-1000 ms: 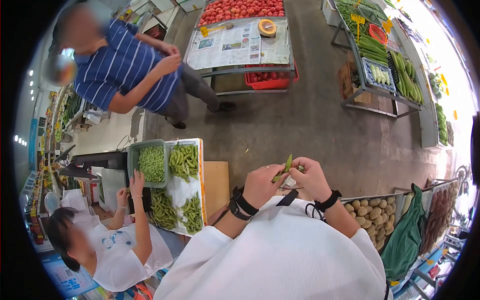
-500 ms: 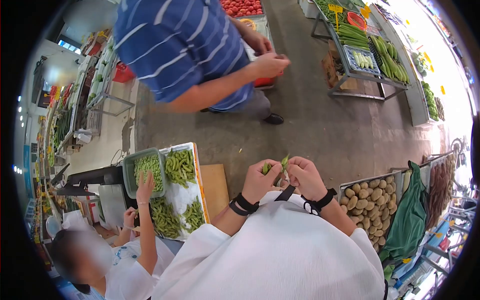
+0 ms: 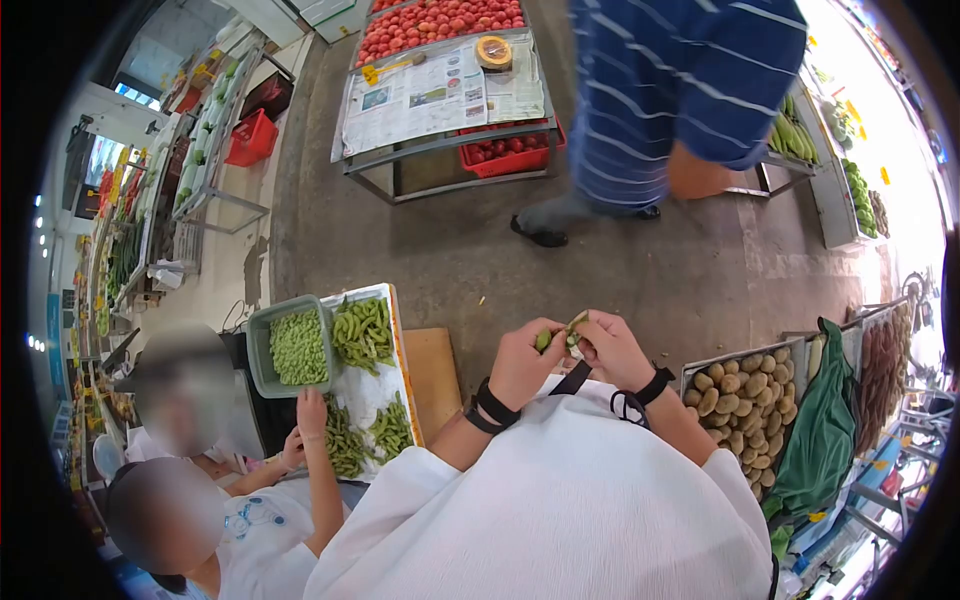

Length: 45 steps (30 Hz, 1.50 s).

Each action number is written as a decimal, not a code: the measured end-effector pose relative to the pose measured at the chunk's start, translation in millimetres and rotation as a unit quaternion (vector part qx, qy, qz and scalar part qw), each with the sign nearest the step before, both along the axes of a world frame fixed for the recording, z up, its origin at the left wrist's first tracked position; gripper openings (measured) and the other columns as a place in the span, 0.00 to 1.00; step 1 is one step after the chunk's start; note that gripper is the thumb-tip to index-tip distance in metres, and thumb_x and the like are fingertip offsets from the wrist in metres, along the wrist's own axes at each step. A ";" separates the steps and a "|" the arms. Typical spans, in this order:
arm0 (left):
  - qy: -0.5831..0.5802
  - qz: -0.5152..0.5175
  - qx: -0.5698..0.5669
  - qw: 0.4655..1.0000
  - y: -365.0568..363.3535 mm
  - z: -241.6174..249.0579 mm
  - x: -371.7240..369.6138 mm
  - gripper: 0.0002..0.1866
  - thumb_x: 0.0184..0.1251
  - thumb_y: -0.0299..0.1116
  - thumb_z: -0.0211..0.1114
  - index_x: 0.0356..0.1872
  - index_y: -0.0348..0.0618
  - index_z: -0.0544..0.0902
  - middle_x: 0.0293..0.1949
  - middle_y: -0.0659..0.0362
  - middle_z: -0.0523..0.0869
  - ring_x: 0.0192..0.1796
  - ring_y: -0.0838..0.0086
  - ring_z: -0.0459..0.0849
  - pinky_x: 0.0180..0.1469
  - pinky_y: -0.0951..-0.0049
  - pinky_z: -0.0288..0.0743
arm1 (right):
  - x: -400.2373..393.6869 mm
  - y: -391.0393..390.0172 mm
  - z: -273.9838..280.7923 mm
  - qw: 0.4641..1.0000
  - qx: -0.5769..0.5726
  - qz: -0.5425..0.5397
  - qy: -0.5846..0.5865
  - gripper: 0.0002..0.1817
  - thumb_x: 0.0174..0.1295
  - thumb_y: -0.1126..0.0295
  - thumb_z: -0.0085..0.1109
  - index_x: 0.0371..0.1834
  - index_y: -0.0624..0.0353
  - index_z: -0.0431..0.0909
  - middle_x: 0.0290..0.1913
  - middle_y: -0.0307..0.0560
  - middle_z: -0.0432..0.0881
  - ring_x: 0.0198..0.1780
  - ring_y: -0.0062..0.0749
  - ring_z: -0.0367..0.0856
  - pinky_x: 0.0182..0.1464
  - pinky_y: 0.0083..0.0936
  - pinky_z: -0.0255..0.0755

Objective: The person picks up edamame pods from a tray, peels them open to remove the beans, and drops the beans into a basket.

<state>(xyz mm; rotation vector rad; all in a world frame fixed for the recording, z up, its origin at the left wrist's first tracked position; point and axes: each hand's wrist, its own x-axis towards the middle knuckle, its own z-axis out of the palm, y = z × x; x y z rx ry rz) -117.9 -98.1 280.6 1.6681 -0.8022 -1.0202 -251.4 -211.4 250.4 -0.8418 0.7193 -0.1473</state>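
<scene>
Both my hands are raised in front of my white shirt, close together. My left hand (image 3: pixel 518 365) is closed around green bean pods (image 3: pixel 543 341), one poking out above its fingers. My right hand (image 3: pixel 614 352) pinches a bean pod (image 3: pixel 577 325) that looks split, its paler inside facing up. Fingertips of both hands meet near it. To their left, a white foam tray (image 3: pixel 378 292) carries piles of bean pods (image 3: pixel 362 332) and a green-grey tub (image 3: pixel 260 352) of shelled green beans (image 3: pixel 300 348).
A seated person's hands (image 3: pixel 311 412) work over the pods at the tray's near side. Someone in a blue striped shirt (image 3: pixel 630 100) stands ahead. Potatoes (image 3: pixel 745 405) and a green cloth (image 3: pixel 815 430) lie to my right. A newspaper-covered table (image 3: pixel 420 100) with tomatoes stands beyond.
The person in the striped shirt has walked to the right, uncovering the newspaper-covered table. The seated person's raised hand has come down from the tub. Another person appears at left.
</scene>
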 end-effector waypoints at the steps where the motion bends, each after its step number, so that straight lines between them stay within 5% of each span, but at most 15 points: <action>1: -0.074 -0.011 0.005 0.997 -0.9 9.7 0.3 0.08 0.67 0.29 0.62 0.43 0.36 0.81 0.28 0.56 0.85 0.26 0.77 0.81 0.29 0.79 0.73 | 2.0 1.3 -0.7 1.000 -0.010 -0.005 0.010 0.07 0.70 0.70 0.48 0.37 0.59 0.75 0.26 0.33 0.74 0.20 0.11 0.64 0.22 0.10 0.57; 5: -0.243 0.005 -0.051 0.969 -1.7 7.9 4.3 0.08 0.63 0.27 0.63 0.43 0.39 0.81 0.33 0.50 0.84 0.33 0.62 0.85 0.34 0.70 0.76 | 18.5 13.8 8.9 0.992 0.098 -0.068 -0.029 0.08 0.70 0.69 0.46 0.39 0.58 0.75 0.28 0.34 0.75 0.23 0.13 0.68 0.24 0.11 0.60; 11: -0.291 -0.009 -0.055 0.955 3.6 11.3 16.2 0.08 0.63 0.28 0.63 0.42 0.38 0.80 0.36 0.48 0.83 0.38 0.56 0.84 0.38 0.67 0.77 | 29.0 18.4 5.6 0.990 0.115 -0.052 -0.060 0.06 0.67 0.72 0.50 0.43 0.60 0.76 0.33 0.37 0.77 0.29 0.16 0.72 0.27 0.12 0.65; 14: -0.290 0.028 -0.063 0.955 9.8 -1.9 26.6 0.09 0.64 0.28 0.63 0.44 0.37 0.79 0.34 0.52 0.84 0.36 0.62 0.85 0.37 0.70 0.77 | 37.8 18.8 1.8 0.992 0.110 -0.044 -0.034 0.08 0.67 0.72 0.52 0.44 0.63 0.77 0.31 0.38 0.77 0.28 0.16 0.72 0.26 0.13 0.65; 18: -0.012 0.202 0.005 0.979 44.8 -30.7 61.7 0.09 0.66 0.31 0.63 0.44 0.38 0.80 0.29 0.60 0.83 0.28 0.80 0.79 0.30 0.79 0.71 | 43.3 25.0 1.6 0.995 0.095 -0.010 -0.017 0.09 0.69 0.71 0.52 0.44 0.66 0.77 0.28 0.37 0.75 0.26 0.15 0.70 0.24 0.12 0.62; 25: 0.186 0.602 -0.010 0.777 187.8 -152.8 175.8 0.07 0.66 0.33 0.65 0.38 0.45 0.76 0.24 0.63 0.77 0.19 0.84 0.71 0.14 0.83 0.60 | 45.1 31.4 -2.1 0.993 0.114 0.038 0.006 0.10 0.71 0.71 0.48 0.45 0.68 0.76 0.28 0.36 0.74 0.25 0.14 0.69 0.23 0.10 0.60; 28: 0.198 0.699 -0.051 0.686 234.1 -177.9 200.2 0.06 0.68 0.33 0.63 0.38 0.44 0.75 0.25 0.63 0.76 0.18 0.82 0.70 0.14 0.81 0.61 | 46.5 33.8 2.5 0.993 0.112 0.042 0.019 0.10 0.71 0.72 0.47 0.46 0.67 0.76 0.28 0.37 0.75 0.25 0.14 0.70 0.23 0.11 0.60; 32: 0.182 0.736 -0.027 0.652 258.5 -193.4 215.6 0.06 0.69 0.33 0.60 0.38 0.43 0.75 0.26 0.62 0.78 0.19 0.81 0.69 0.15 0.80 0.61 | 44.0 36.7 0.5 0.993 0.106 0.043 0.026 0.11 0.71 0.72 0.48 0.46 0.67 0.76 0.29 0.38 0.76 0.26 0.14 0.70 0.23 0.11 0.60; 41: 0.127 0.699 -0.045 0.702 248.4 -182.0 229.0 0.09 0.69 0.37 0.60 0.42 0.43 0.76 0.25 0.61 0.78 0.18 0.81 0.68 0.14 0.80 0.57 | 42.4 41.3 -1.2 0.995 0.088 0.039 0.021 0.11 0.70 0.70 0.50 0.43 0.67 0.78 0.28 0.37 0.76 0.25 0.15 0.69 0.24 0.12 0.61; 43: 0.148 0.599 -0.056 0.785 221.9 -157.8 202.6 0.10 0.69 0.36 0.62 0.44 0.42 0.78 0.24 0.62 0.78 0.18 0.84 0.69 0.15 0.84 0.57 | 44.1 41.8 2.9 0.994 0.059 0.065 0.060 0.11 0.69 0.69 0.52 0.43 0.65 0.80 0.28 0.35 0.75 0.26 0.14 0.68 0.25 0.12 0.60; 45: 0.210 0.395 -0.058 0.893 179.4 -124.1 165.1 0.12 0.71 0.34 0.58 0.51 0.42 0.78 0.25 0.64 0.78 0.18 0.86 0.69 0.15 0.86 0.58 | 46.4 42.0 2.7 0.991 -0.018 0.122 0.056 0.12 0.68 0.65 0.56 0.45 0.62 0.80 0.26 0.31 0.73 0.26 0.12 0.66 0.25 0.13 0.62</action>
